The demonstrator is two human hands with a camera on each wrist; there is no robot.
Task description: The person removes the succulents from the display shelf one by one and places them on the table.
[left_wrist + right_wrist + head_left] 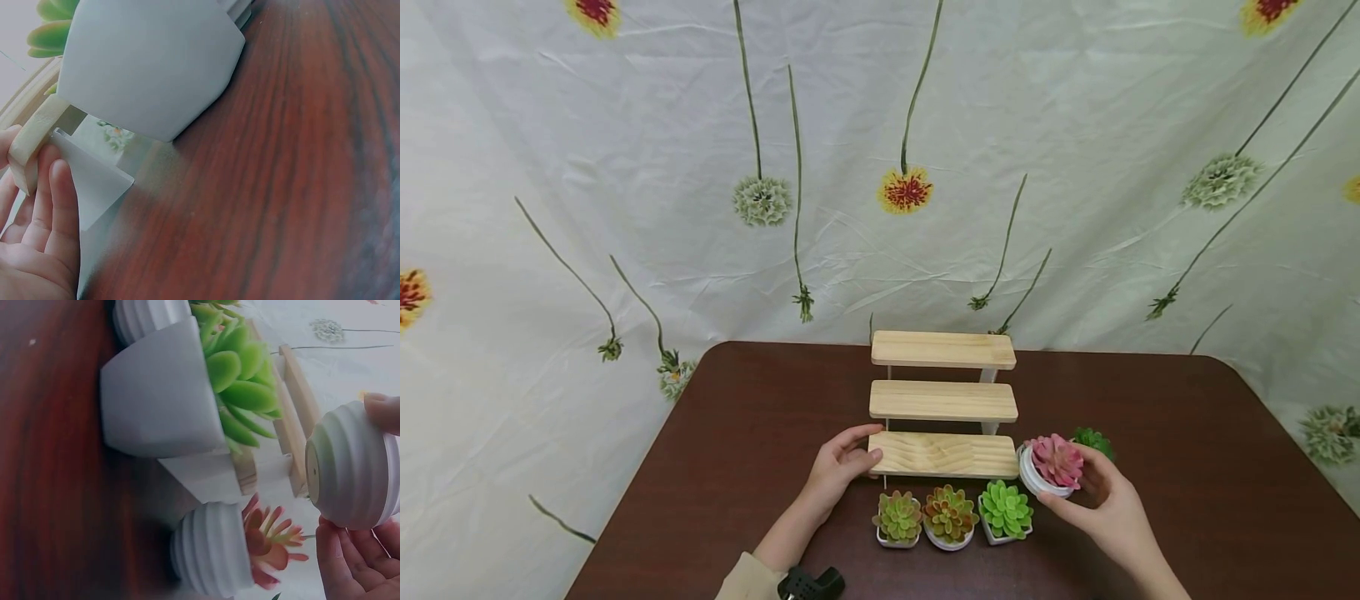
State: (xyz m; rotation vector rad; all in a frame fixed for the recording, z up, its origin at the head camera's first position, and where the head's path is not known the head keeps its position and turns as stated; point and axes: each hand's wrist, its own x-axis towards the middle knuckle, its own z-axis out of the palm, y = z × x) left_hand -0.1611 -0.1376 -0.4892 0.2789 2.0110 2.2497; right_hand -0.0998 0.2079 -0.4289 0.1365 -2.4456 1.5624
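My left hand (pixel 838 462) grips the left end of the lowest board of a three-tier wooden display stand (pixel 943 454), thumb on top and fingers beneath. In the left wrist view that board's end (pixel 37 134) sits between thumb and fingers. My right hand (pixel 1108 504) holds a potted pink succulent (pixel 1057 461) beside the board's right end. Its ribbed white pot (pixel 353 465), raised and tilted, is between thumb and fingers in the right wrist view. Below it there stands another ribbed pot with a reddish succulent (pixel 272 540).
Three potted succulents line up before the stand: a yellow-green one (pixel 898 517), an orange-tinged one (pixel 951 512) and a bright green one (pixel 1006 508). A darker green succulent (pixel 1093 442) shows behind my right hand. A floral cloth (pixel 850 250) hangs behind the brown table (pixel 737 442).
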